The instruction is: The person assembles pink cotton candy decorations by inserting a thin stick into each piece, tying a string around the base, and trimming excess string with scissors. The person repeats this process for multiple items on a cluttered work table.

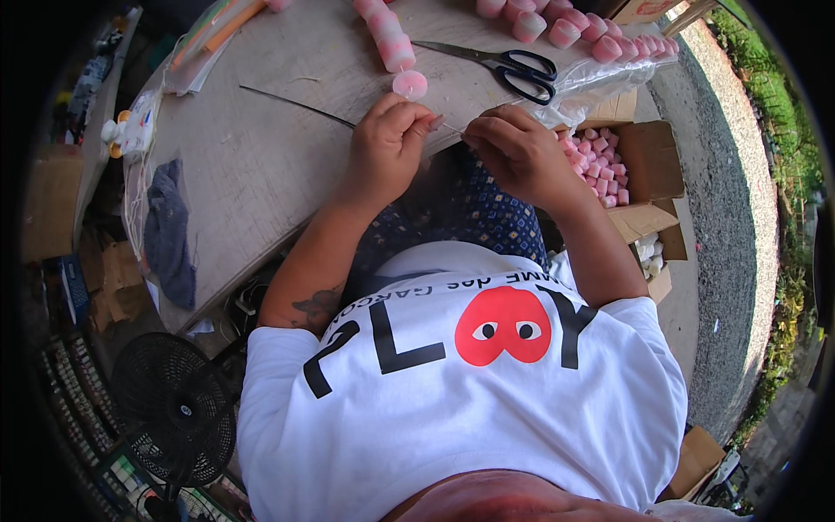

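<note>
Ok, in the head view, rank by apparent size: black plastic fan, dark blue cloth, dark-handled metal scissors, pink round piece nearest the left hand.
1. Black plastic fan
2. Dark blue cloth
3. Dark-handled metal scissors: similar length to the cloth, less area
4. Pink round piece

The person wears a loose white T-shirt point(487, 418) with short sleeves point(274, 378), creased across the front and carrying a row of large, thick black letters point(407, 350), upside down from this view, with a red heart point(503, 329) among them that has two black-and-white eyes, plus a curved line of smaller black letters nearer the hem. Below it are dark blue trousers point(509, 222) dotted with small pale and tan squares. A dark tattoo point(318, 306) marks the left arm near the sleeve, and both hands point(390, 143) are bare.
</note>
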Motion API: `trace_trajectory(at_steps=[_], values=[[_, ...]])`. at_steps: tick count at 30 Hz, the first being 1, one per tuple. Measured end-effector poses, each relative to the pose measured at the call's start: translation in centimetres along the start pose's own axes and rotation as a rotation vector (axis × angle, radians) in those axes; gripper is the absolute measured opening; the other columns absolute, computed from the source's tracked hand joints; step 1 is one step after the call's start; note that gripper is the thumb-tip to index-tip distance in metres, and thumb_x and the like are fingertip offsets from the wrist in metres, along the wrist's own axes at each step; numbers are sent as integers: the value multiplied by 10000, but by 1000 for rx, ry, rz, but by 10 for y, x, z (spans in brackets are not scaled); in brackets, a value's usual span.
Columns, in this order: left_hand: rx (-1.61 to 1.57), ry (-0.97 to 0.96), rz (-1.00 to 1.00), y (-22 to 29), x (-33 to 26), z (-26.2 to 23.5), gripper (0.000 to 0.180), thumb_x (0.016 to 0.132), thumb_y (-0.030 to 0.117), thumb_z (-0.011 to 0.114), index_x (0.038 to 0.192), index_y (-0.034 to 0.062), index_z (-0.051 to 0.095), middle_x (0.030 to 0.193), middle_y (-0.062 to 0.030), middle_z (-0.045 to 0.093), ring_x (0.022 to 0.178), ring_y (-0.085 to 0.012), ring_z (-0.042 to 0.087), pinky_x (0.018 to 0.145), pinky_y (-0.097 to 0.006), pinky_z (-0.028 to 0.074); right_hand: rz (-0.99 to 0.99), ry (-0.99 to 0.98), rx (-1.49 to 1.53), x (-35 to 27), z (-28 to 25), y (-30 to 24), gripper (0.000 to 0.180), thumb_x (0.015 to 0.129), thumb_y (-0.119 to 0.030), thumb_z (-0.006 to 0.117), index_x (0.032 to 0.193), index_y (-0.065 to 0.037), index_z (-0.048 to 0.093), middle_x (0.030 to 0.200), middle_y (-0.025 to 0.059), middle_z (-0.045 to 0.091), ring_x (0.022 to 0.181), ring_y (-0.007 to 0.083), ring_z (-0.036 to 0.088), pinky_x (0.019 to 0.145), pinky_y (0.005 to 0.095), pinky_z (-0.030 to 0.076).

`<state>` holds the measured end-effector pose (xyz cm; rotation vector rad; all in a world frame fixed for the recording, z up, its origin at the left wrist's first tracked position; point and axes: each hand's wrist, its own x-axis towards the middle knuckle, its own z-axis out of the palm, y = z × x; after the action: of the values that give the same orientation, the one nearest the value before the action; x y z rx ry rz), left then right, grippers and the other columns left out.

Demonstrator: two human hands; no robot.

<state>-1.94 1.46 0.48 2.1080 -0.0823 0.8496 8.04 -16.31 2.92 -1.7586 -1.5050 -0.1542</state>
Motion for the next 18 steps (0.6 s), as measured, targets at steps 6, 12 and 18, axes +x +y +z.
trace_trajectory(at_steps=[6, 12, 18], values=[[153, -215, 125, 19, 19, -31, 390, 816, 17, 668, 1188, 92, 578, 1311, -114, 517, 1144, -273, 519, 983, -375, 426, 141, 59, 15, -3, -2, -2, 119, 804, -22, 669, 918, -44, 639, 837, 107, 625, 791, 293, 623, 671, 354, 504], [579, -281, 57, -15, 34, -23, 635, 717, 53, 748, 1297, 167, 519, 1435, -81, 420, 1270, -336, 405, 1069, -448, 339, 154, 57, 120, 4, -12, -14, 151, 834, -49, 668, 985, -46, 661, 815, 105, 627, 751, 274, 620, 665, 328, 496], [345, -180, 41, 2, 35, -25, 502, 713, 75, 780, 1176, 104, 588, 1263, -78, 559, 1148, -291, 528, 989, -391, 417, 167, 178, 26, 4, -10, -1, 322, 786, -59, 709, 1102, -92, 662, 1044, 100, 601, 941, 289, 573, 803, 363, 469]])
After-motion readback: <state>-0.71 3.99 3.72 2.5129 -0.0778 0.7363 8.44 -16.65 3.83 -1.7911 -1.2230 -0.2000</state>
